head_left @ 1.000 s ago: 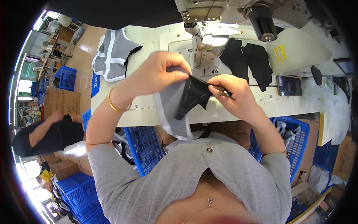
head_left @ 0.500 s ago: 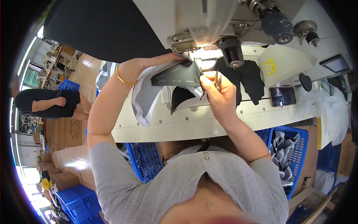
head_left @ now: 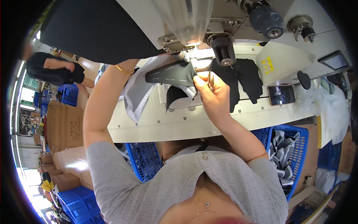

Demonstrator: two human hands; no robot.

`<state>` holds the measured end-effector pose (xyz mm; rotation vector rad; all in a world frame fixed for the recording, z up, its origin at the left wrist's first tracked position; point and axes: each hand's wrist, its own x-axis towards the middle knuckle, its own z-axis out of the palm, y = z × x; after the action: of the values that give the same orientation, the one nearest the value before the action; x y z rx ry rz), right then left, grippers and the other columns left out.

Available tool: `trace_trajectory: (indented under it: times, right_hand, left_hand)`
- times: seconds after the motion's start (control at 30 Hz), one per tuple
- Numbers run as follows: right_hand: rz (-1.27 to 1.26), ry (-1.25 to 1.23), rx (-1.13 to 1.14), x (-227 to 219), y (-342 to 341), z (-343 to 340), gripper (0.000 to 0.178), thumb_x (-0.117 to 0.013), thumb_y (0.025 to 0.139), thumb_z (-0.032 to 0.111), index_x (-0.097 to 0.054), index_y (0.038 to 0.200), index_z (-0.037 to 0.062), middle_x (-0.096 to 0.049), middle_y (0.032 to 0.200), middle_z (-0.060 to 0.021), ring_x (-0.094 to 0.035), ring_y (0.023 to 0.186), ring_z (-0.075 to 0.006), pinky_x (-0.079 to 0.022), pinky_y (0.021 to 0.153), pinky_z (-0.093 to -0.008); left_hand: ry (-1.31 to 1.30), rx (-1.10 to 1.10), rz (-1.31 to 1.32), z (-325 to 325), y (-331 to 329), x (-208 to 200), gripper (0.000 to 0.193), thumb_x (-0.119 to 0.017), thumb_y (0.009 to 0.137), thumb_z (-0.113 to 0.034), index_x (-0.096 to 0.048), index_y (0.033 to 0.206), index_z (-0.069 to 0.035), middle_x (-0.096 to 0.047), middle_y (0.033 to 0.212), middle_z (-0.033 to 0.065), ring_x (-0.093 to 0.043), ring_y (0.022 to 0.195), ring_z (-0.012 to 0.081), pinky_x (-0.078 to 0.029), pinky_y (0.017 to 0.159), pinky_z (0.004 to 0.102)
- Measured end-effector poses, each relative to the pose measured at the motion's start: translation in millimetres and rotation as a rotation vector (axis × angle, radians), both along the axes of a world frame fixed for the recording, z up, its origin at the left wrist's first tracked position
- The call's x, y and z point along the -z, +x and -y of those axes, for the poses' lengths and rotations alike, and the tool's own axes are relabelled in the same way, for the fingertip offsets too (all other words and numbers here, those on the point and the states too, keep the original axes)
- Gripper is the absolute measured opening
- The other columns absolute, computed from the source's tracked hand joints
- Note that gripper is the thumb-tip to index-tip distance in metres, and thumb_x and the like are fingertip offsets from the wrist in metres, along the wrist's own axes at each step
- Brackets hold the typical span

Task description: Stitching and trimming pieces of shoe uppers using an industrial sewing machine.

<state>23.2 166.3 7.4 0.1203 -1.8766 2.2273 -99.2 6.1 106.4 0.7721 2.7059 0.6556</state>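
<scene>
A dark grey fabric piece (head_left: 169, 74) with white dashed stitch lines lies under the sewing machine's lit needle area (head_left: 194, 50). White-grey fabric (head_left: 136, 91) hangs off its left side toward the table. My right hand (head_left: 214, 93) is closed at the piece's right corner, thumb and forefinger pinching its edge, while a small pair of thread snips (head_left: 210, 81) sticks up from the same hand. My left hand (head_left: 128, 65), with a gold bangle at the wrist, reaches in under the black panel (head_left: 100, 31); its fingers are hidden there.
Black cloth pieces (head_left: 242, 80) lie right of my right hand, near a phone (head_left: 281, 95). A ruler strip (head_left: 185, 118) runs along the table's front. Blue baskets (head_left: 298, 156) hold grey and black pieces below. At far left stands another person (head_left: 54, 69) in dark clothes.
The fabric and both hands appear slightly farther left. My left hand has slid farther beneath the black panel, hiding its fingers. My right hand keeps its pinch.
</scene>
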Motion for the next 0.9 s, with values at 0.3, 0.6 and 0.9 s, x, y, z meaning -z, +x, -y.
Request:
trace_trajectory:
  times: [0.3,0.6,0.9]
  right_hand:
    - [-0.046,-0.003,-0.002,-1.7,-0.3,10.9,0.014,-0.06,0.097,0.012,-0.061,0.093,-0.0009,-0.061,0.076,0.0005,-0.057,0.068,-0.0032,-0.049,0.062,-0.0214]
    - [-0.045,-0.092,-0.014,3.3,0.6,11.0,0.013,-0.059,0.097,0.013,-0.064,0.094,0.001,-0.061,0.071,0.0022,-0.052,0.063,-0.0011,-0.041,0.055,-0.019]
    - [-0.01,-0.071,-0.033,-1.5,1.7,4.8,0.013,-0.06,0.096,0.013,-0.065,0.095,0.0007,-0.064,0.073,0.0007,-0.048,0.059,0.0001,-0.037,0.051,-0.0201]
  left_hand:
    - [-0.107,-0.114,-0.227,24.7,2.9,-7.5,0.028,-0.063,0.091,-0.018,-0.066,0.111,0.002,-0.069,0.108,0.011,-0.066,0.098,0.0279,-0.051,0.091,0.0368]
    - [0.325,0.23,-1.022,25.7,98.7,40.1,0.026,-0.07,0.079,-0.003,-0.066,0.103,0.007,-0.068,0.11,0.0167,-0.066,0.104,0.0336,-0.049,0.096,0.0471]
    - [0.411,0.259,-0.838,5.3,93.8,70.9,0.032,-0.069,0.082,-0.007,-0.066,0.11,0.008,-0.065,0.118,0.0195,-0.063,0.111,0.034,-0.044,0.105,0.0491]
